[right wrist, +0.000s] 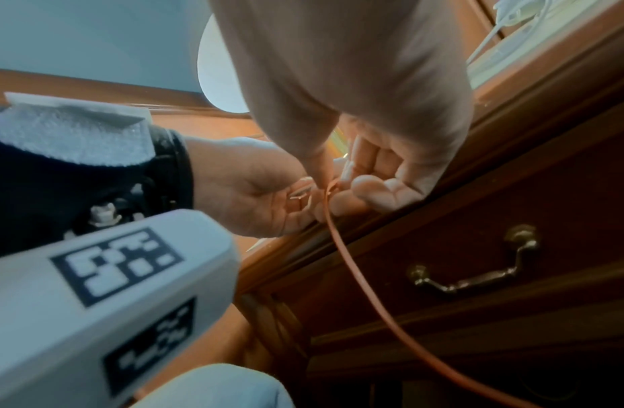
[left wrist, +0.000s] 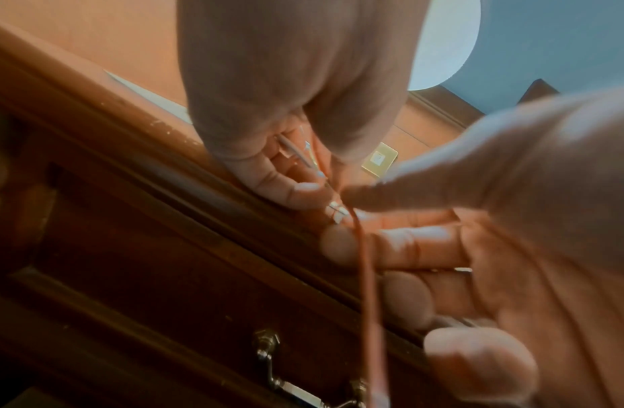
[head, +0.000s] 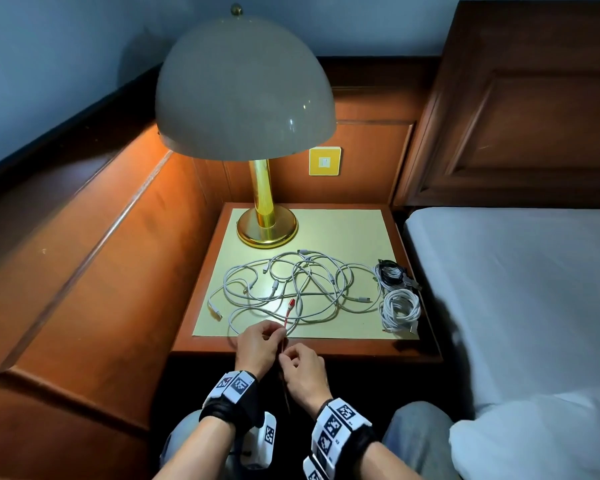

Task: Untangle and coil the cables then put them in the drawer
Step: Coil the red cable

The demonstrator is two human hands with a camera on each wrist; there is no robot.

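A tangle of white cables (head: 312, 271) lies on the nightstand top (head: 354, 230). A thin red cable (head: 289, 311) runs from its plug in the tangle down to the front edge, where both hands meet. My left hand (head: 274, 336) pinches the red cable at the table edge. Just below it, my right hand (head: 286, 356) pinches the same cable between thumb and forefinger. The red cable (left wrist: 368, 289) hangs on down in front of the shut drawer (right wrist: 513, 193). Up close, the fingers of my right hand (right wrist: 330, 186) and left hand (right wrist: 303, 198) almost touch.
A gold lamp base (head: 266, 230) stands at the back of the top. Two coiled bundles lie at the right edge, a black and white one (head: 392, 271) and a white one (head: 400, 311). The drawer carries a brass handle (right wrist: 478, 278). A bed (head: 516, 289) adjoins on the right.
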